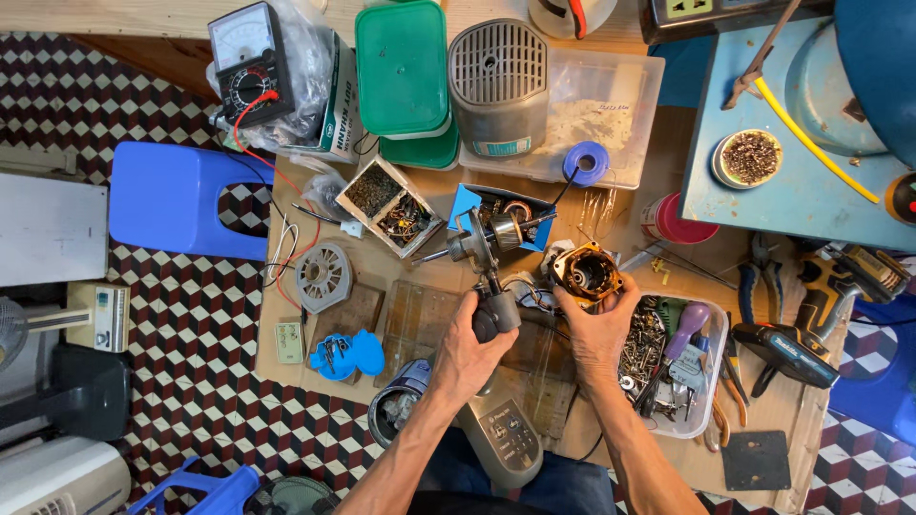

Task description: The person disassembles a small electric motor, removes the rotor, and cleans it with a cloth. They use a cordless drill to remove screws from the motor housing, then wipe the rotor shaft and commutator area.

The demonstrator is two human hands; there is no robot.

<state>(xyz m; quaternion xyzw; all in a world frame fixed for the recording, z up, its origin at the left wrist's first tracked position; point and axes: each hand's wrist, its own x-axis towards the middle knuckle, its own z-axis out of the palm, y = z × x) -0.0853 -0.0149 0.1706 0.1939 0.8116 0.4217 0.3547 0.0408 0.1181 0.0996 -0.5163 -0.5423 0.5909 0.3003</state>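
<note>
Head view. Your left hand (469, 351) wraps its fingers closed around the grey neck (498, 312) of the fan stand (501, 429), the neck standing up out of the fist at table centre. Your right hand (596, 324) grips the motor (584, 272), with its copper windings, from below: thumb on its left edge, fingertips curled on its right rim. The motor sits just right of the neck. A parts tray (711, 381) lies beside your right wrist; a cordless drill (811, 324) lies further right.
</note>
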